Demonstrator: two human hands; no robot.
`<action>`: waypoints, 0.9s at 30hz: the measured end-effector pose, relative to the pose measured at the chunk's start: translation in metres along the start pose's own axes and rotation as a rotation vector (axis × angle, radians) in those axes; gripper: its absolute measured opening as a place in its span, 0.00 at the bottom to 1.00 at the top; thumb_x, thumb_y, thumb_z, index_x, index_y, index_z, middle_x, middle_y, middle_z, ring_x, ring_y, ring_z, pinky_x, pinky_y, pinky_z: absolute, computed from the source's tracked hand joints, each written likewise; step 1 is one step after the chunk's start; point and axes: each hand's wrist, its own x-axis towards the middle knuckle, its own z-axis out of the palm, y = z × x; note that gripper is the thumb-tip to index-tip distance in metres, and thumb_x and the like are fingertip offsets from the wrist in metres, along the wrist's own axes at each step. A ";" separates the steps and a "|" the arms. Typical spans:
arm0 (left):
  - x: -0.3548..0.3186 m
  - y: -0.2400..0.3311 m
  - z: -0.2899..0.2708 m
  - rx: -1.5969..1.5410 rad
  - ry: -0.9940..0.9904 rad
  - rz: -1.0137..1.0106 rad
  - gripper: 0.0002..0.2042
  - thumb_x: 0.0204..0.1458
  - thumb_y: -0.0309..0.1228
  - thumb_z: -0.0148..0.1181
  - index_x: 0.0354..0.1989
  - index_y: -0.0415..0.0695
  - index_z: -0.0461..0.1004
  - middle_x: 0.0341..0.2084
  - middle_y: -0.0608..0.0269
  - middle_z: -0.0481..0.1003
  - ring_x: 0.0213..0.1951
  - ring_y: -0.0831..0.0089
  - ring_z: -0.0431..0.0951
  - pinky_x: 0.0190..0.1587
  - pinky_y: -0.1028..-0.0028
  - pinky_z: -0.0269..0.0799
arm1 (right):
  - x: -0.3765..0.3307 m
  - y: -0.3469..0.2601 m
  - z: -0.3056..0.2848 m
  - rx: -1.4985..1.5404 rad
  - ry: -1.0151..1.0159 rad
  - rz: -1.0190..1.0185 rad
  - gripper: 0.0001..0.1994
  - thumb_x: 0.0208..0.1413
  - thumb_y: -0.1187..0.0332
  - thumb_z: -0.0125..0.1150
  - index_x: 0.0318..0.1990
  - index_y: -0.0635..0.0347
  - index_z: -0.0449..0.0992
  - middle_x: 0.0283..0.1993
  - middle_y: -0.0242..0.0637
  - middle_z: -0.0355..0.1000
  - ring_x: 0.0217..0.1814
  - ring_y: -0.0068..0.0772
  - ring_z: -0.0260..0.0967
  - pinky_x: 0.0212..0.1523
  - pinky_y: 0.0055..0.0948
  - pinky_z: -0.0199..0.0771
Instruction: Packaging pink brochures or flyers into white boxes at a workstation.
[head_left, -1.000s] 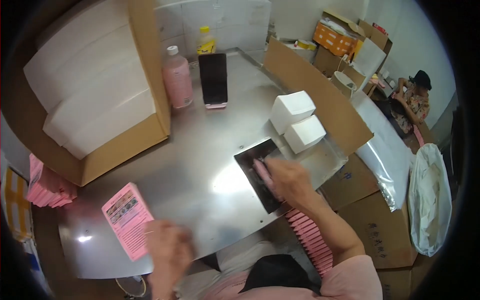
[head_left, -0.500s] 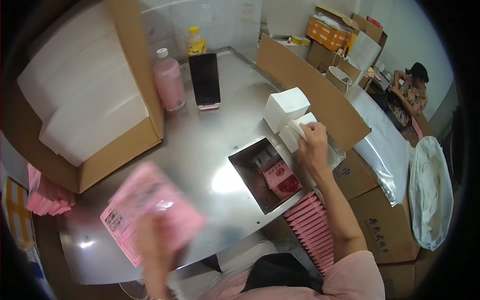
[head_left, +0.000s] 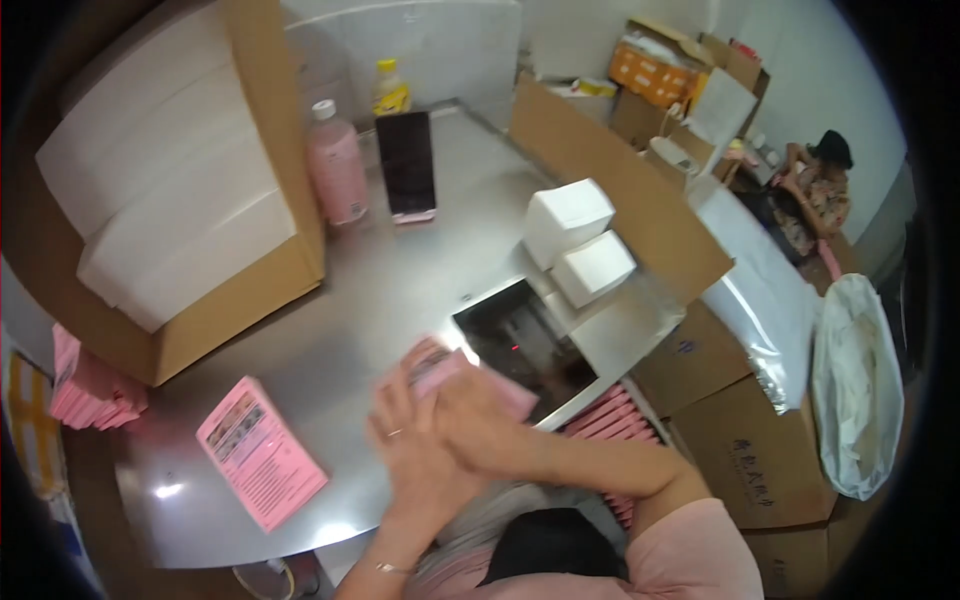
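Currently both hands meet over the near edge of the steel table [head_left: 400, 290], working a pink packet [head_left: 440, 365] between them. Left hand [head_left: 415, 455]: fingers spread and curled up around the packet's near side, a ring visible on one finger; it grips the packet from below and from the left. Right hand [head_left: 480, 425]: laid across the left, fingers folded over the packet's right end, closed on it. Motion blur over the packet; exact fold or shape cannot be read.

Just beyond the fingertips, touching distance: a dark recessed plate [head_left: 525, 345] set in the table surface, with a small red light in it. Further out past the right hand: two white boxes [head_left: 580, 245], one stacked slightly behind the other, against a cardboard flap [head_left: 620, 190]. Left of the left hand, near the table edge: a flat pink leaflet pack [head_left: 262, 465] lying face up, apart from both hands. Below the right forearm: a row of pink packets [head_left: 610, 415] standing on edge in a carton.

Far from the hands, at the table's back: a pink bottle [head_left: 336, 165], a dark phone [head_left: 405, 165] propped upright beside it, a yellow bottle [head_left: 391, 90] behind. Left of these, a large open carton [head_left: 200, 310] filled with white sheets.
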 end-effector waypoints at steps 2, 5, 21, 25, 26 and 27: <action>-0.010 -0.013 -0.011 0.098 -0.068 0.089 0.34 0.40 0.47 0.66 0.59 0.48 0.71 0.67 0.40 0.55 0.70 0.41 0.48 0.62 0.46 0.49 | -0.020 -0.001 0.029 0.201 0.499 -0.324 0.09 0.44 0.72 0.59 0.36 0.61 0.77 0.35 0.41 0.74 0.37 0.44 0.74 0.66 0.55 0.59; -0.019 -0.023 -0.009 0.249 -0.069 0.168 0.30 0.43 0.46 0.65 0.58 0.51 0.73 0.65 0.41 0.57 0.65 0.41 0.55 0.58 0.48 0.54 | -0.033 0.055 -0.009 -0.119 0.625 0.003 0.15 0.45 0.75 0.57 0.44 0.63 0.73 0.39 0.42 0.71 0.43 0.47 0.72 0.52 0.45 0.69; -0.003 -0.021 -0.020 0.223 0.080 0.221 0.32 0.39 0.55 0.68 0.45 0.41 0.74 0.47 0.47 0.68 0.45 0.52 0.64 0.45 0.52 0.56 | -0.047 0.165 -0.017 -0.215 0.776 0.396 0.06 0.54 0.72 0.60 0.38 0.63 0.80 0.33 0.43 0.67 0.40 0.45 0.65 0.40 0.42 0.65; -0.008 -0.025 -0.011 0.163 -0.043 0.220 0.25 0.44 0.44 0.67 0.47 0.40 0.73 0.45 0.47 0.68 0.45 0.51 0.66 0.47 0.55 0.60 | -0.053 0.166 -0.019 -0.229 0.790 0.375 0.12 0.52 0.75 0.59 0.44 0.62 0.78 0.37 0.46 0.70 0.43 0.48 0.67 0.42 0.41 0.67; -0.010 -0.026 -0.007 0.135 -0.058 0.230 0.23 0.44 0.40 0.66 0.48 0.40 0.74 0.44 0.46 0.68 0.44 0.50 0.67 0.47 0.56 0.62 | -0.053 0.163 -0.019 -0.294 0.835 0.359 0.15 0.50 0.76 0.59 0.47 0.62 0.77 0.40 0.47 0.71 0.45 0.49 0.67 0.45 0.40 0.68; -0.010 -0.024 -0.007 0.137 -0.057 0.227 0.23 0.44 0.40 0.66 0.48 0.40 0.74 0.44 0.46 0.68 0.44 0.50 0.67 0.47 0.56 0.62 | -0.052 0.162 -0.018 -0.359 0.877 0.340 0.18 0.49 0.77 0.58 0.50 0.62 0.76 0.43 0.48 0.72 0.48 0.50 0.68 0.47 0.39 0.69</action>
